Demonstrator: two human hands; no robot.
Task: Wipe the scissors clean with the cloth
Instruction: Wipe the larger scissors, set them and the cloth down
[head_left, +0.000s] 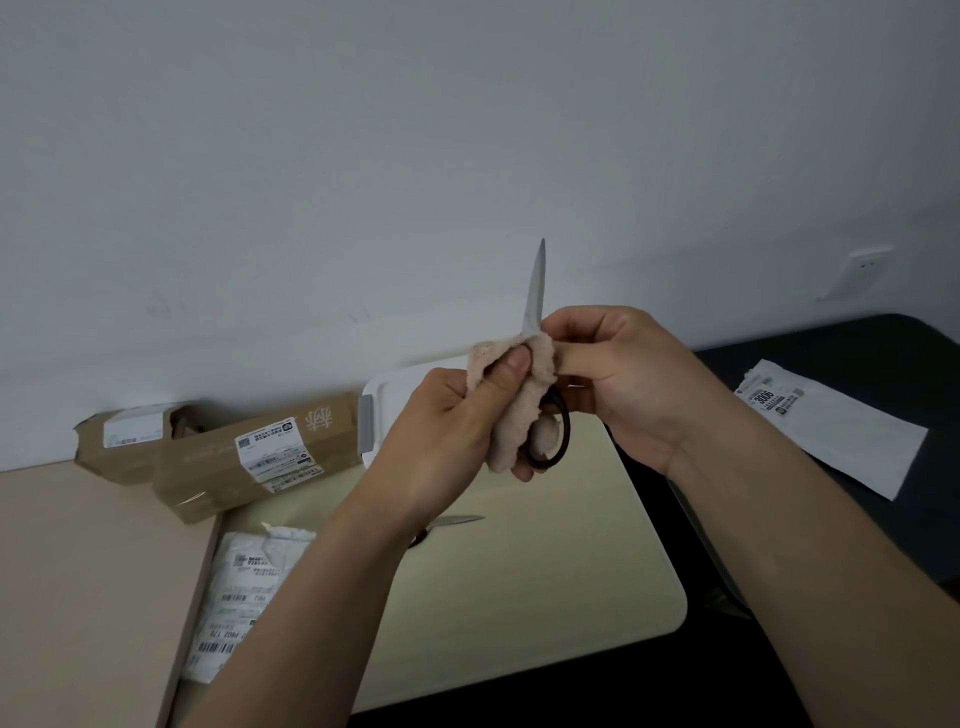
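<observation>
Scissors, steel-bladed, black-handled (535, 291), point up mid-wipe; left hand (447, 426) pinches fuzzy pink cloth (524, 410) round the blade base, right hand (623, 384) grips beside it. Next, probably: drag cloth tipward.

"3006" on white mailer (836, 436), rt side

A single wide-angle camera rides on the person's head, facing forward and down over the pale table (571, 582) toward the white wall (363, 156) at 12 o'clock. It sits close: both forearms (322, 597) rise from 6 o'clock, the left hand (447, 431) and right hand (623, 379) meeting mid-frame.
</observation>
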